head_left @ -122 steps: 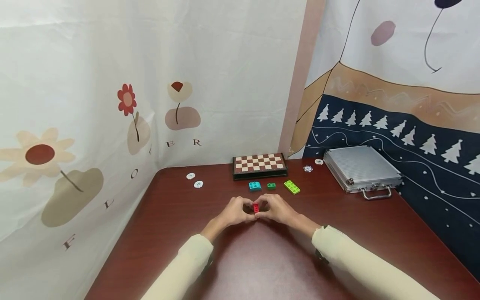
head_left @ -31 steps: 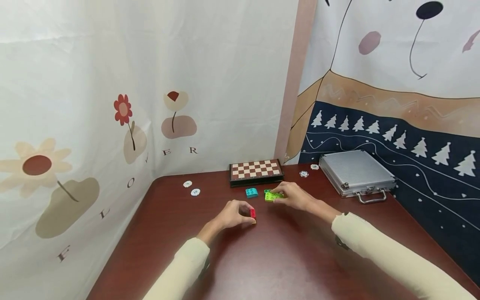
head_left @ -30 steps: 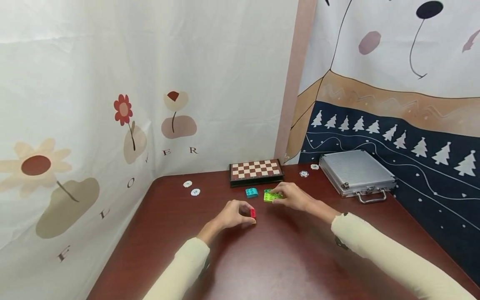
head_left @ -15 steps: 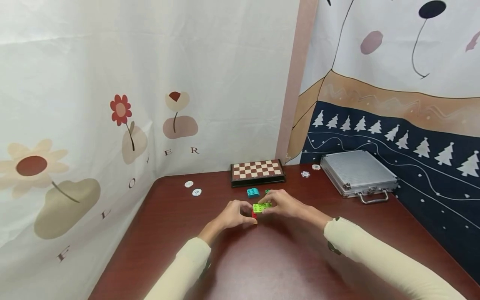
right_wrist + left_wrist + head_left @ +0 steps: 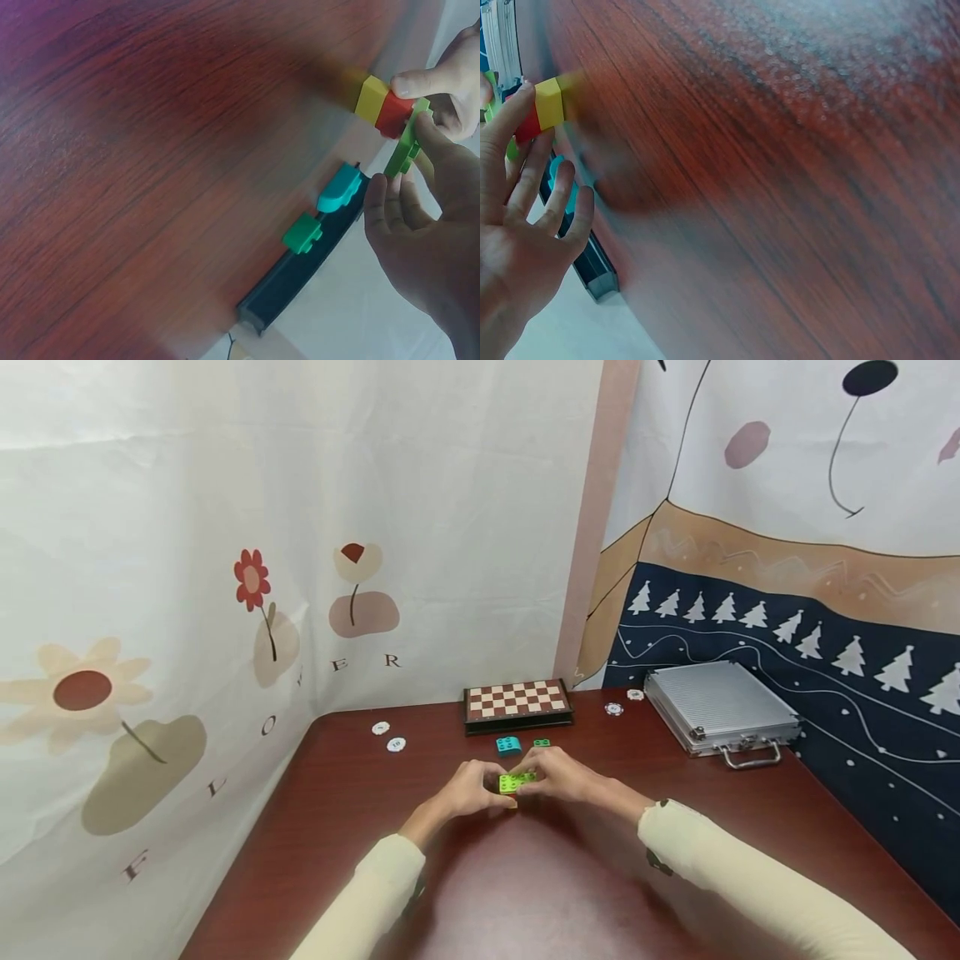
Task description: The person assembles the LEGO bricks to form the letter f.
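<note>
My left hand [image 5: 468, 787] pinches the red-and-yellow stack [image 5: 381, 105]; my right hand [image 5: 558, 774] grips the green plate [image 5: 516, 782], which I'd square over the stack before pressing.

A lime-green flat brick [image 5: 517, 781] sits over a red brick [image 5: 393, 114] stacked on a yellow brick [image 5: 370, 98]. Behind them lie a teal brick [image 5: 507, 744] and a dark-green brick [image 5: 542, 742], before a brown-and-cream chequered chessboard [image 5: 517, 699]. The desk [image 5: 570, 877] is reddish-brown wood grain.
</note>
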Tool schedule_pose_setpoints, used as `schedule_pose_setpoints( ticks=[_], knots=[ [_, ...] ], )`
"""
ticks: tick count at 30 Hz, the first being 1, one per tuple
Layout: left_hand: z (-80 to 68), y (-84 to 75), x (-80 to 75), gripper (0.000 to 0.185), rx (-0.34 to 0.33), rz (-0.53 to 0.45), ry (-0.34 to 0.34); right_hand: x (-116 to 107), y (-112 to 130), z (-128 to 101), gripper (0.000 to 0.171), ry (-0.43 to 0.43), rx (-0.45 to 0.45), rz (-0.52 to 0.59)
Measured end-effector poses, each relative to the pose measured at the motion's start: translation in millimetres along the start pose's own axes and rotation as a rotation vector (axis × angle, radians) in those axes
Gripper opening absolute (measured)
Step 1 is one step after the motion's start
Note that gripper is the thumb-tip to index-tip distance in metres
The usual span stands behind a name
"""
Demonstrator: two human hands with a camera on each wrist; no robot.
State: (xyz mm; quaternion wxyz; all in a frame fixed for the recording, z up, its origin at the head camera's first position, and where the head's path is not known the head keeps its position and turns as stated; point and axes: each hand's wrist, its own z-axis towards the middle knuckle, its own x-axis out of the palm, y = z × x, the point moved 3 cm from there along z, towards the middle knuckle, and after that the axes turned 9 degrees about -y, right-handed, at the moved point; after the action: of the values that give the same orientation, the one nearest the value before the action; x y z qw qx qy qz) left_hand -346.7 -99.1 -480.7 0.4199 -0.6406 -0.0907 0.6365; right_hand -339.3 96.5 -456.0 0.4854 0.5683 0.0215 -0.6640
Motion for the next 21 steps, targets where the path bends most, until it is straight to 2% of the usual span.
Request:
schedule_pose_setpoints(
  ticks=[8, 21],
  knots=[
    [0.3, 0.3, 0.3, 0.035, 0.003, 0.009, 0.0, 2.5, 4.2, 1.4, 0.027, -0.007, -0.045, -0.025],
    [0.1, -0.7, -0.8, 0.035, 0.02, 0.01, 0.014, 3.0, 5.3, 8.0, 0.028, 0.033, -0.084, -0.045]
  ],
)
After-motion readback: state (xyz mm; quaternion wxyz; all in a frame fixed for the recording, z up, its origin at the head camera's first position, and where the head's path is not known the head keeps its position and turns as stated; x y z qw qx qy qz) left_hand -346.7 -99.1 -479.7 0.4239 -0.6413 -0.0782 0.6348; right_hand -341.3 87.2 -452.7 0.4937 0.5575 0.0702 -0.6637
